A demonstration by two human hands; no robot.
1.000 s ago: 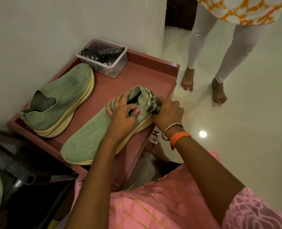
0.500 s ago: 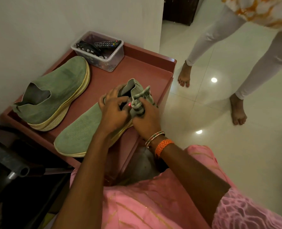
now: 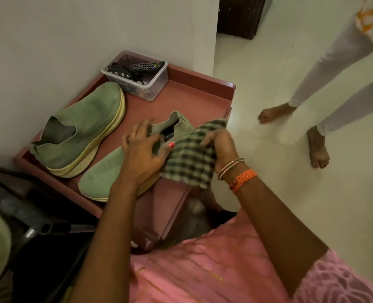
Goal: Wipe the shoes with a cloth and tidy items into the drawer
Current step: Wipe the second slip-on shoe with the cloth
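You stand at a corner where a pale wall meets a white tiled floor, looking down on a reddish worktop with a raised rim. At its far end, against the wall, sits a clear plastic box holding a remote control and some dark, tangled items you cannot make out.

Two green slip-on shoes lie on the worktop. The far shoe rests alone beside the wall, toe pointing toward the box, well clear of your hands. The near shoe lies just beside it, toe toward you, heel toward the worktop's outer edge.

Your left hand rests on the middle of the near shoe, fingers spread and loosely bent over its opening, the thumb touching the cloth; whether it actually grips the shoe you cannot tell. Your right hand holds a checked cloth, fingers curled into its upper fold. The cloth hangs spread over the heel end of the near shoe and past the worktop's edge. On that wrist you wear thin bangles and an orange braided band.

A pink garment fills the lower view. On the floor to your right stands another person, barefoot, in white trousers.
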